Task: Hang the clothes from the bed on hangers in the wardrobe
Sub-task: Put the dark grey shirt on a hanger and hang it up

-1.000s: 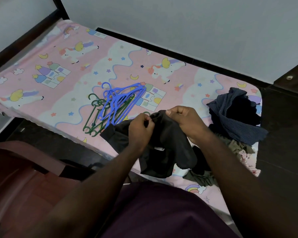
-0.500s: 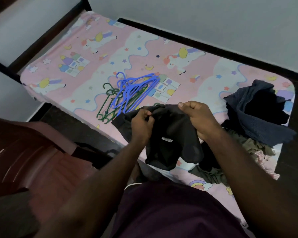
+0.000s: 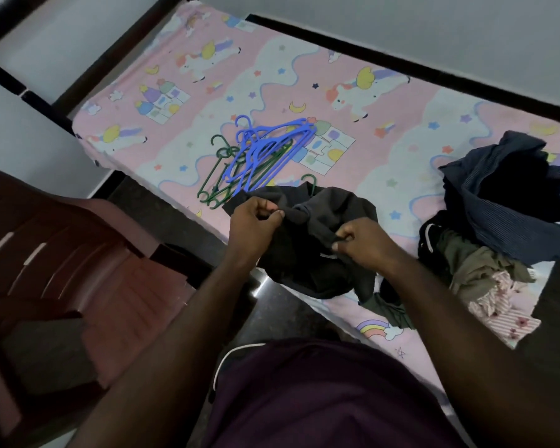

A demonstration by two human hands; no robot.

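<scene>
A dark grey garment (image 3: 320,253) hangs bunched over the bed's near edge. My left hand (image 3: 253,224) pinches its upper edge on the left, and my right hand (image 3: 364,242) pinches the fabric lower on the right. A green hanger hook (image 3: 309,181) sticks out just behind the garment. Blue hangers (image 3: 265,153) lie stacked over green hangers (image 3: 217,182) on the pink unicorn sheet (image 3: 259,76). A heap of clothes (image 3: 505,202), navy on top with olive and pink striped pieces beneath, sits at the right end of the bed.
A dark red plastic chair (image 3: 78,270) stands close on my left. The bed's dark frame (image 3: 401,64) runs along a white wall. Dark floor (image 3: 162,215) shows between the chair and the bed. No wardrobe is in view.
The camera has tilted and shifted left. My right hand has dropped from the garment's top edge to a lower grip nearer me; my left hand has kept its pinch.
</scene>
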